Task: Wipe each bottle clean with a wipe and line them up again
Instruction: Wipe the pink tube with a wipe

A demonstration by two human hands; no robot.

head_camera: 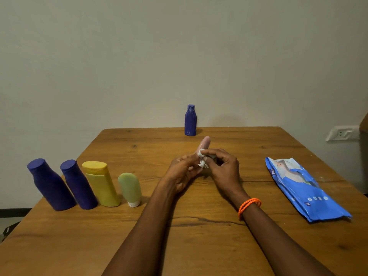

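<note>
Near the middle of the frame the left hand (pixel 184 170) gripped the lower part of a pink tube (pixel 204 143), tilting it up and away so its rounded end was free, probably to leave most of its surface open to the cloth. The right hand (pixel 221 164) had its fingers curled round a small crumpled white wipe (pixel 202 160) and pressed it against the tube just above the left hand's grip; this looked like the rubbing step under way on this one item. At lower left of the frame four bottles stood in a row on the counter (pixel 199 246): a large blue bottle (pixel 50 186), a second blue bottle (pixel 78 185), a yellow bottle (pixel 101 184) and a green tube (pixel 129 189) standing on its white cap, close together, likely the line-up itself. A small blue bottle (pixel 190 120) stood alone at the far edge, upper centre, well apart from the row. At right lay a blue wipes pack (pixel 302 188), flat, within reach of the right hand; small white lettering near its upper end seemed to read "mee", and the rest was too small to make out. An orange beaded band (pixel 250 205) circled the right wrist.
</note>
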